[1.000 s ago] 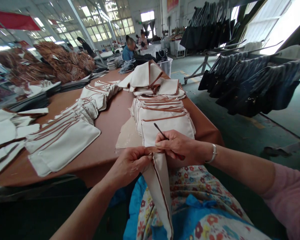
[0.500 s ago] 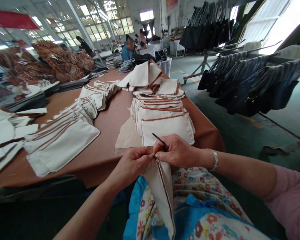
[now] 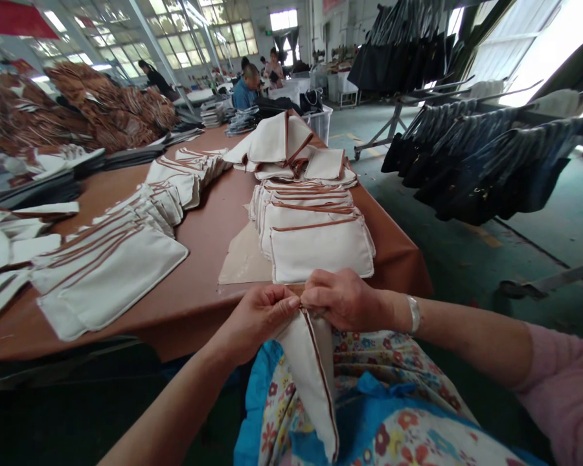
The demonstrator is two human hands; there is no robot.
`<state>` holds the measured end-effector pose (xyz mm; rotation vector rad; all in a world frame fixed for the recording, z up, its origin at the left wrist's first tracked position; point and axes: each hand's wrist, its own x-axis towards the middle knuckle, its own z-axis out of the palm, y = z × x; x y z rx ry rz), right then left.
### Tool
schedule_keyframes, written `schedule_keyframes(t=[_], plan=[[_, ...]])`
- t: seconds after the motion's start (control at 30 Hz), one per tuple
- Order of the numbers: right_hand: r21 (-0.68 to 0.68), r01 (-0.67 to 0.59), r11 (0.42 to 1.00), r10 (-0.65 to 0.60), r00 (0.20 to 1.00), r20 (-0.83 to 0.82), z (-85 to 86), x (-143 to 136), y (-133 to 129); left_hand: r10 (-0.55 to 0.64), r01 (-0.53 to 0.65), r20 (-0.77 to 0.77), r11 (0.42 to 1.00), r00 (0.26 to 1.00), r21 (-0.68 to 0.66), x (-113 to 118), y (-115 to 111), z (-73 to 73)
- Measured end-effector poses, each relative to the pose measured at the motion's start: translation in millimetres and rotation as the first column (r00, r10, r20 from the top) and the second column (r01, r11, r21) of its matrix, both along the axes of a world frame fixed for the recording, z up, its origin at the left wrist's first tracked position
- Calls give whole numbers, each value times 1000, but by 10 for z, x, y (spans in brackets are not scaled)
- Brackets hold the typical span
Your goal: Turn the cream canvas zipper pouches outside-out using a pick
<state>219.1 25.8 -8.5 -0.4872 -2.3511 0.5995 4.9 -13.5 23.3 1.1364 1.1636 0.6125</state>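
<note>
A white fabric piece (image 3: pixel 308 382) with a brown-edged seam hangs near, over a floral apron (image 3: pixel 408 395), its tip down. The left hand (image 3: pixel 260 320) pinches its upper end, and the right hand (image 3: pixel 344 301), fingers curled, grips the same end; the two nearly touch. Just beyond, white pouches (image 3: pixel 323 249) with brown trim stand stacked on a brown-covered table (image 3: pixel 223 226). Left lies a row of similar pouches (image 3: pixel 126 272); farther off, white pieces are heaped (image 3: pixel 279 142). Far right, dark bags (image 3: pixel 495 168) hang from a rack.
</note>
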Motion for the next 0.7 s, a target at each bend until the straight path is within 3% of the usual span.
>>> schedule_keyframes(t=[0.03,0.13,0.2,0.3,0.37,0.43,0.5,0.57,0.63,0.7], plan=[[-177,-9,984,0,999,-51,44,-6,2,-24,30,-71,996,997,85,-10,-4,22],[-573,-36,819,-27,995,-101,200,-14,55,-63,156,-289,938,955,309,-28,-10,118],[-656,-61,753,28,998,-60,303,-14,118,-51,216,-380,887,924,408,-25,-12,180],[-674,-142,725,175,984,-19,404,-19,190,-14,250,-433,834,901,493,-12,-29,233],[-697,-192,691,221,974,-49,409,-33,193,-1,233,-415,828,910,510,2,-53,234],[-738,-237,632,202,970,-139,358,-60,162,-2,146,-302,879,953,454,23,-80,199],[-774,-287,564,159,958,-240,266,-96,126,24,-3,-73,964,997,267,53,-99,132],[-787,-316,530,120,947,-299,169,-125,118,124,-133,160,990,979,51,83,-102,54],[-778,-305,549,112,949,-293,118,-129,158,200,-191,271,980,941,-60,101,-93,5],[-747,-258,613,117,964,-237,160,-90,237,209,-199,249,978,946,-65,106,-85,23]])
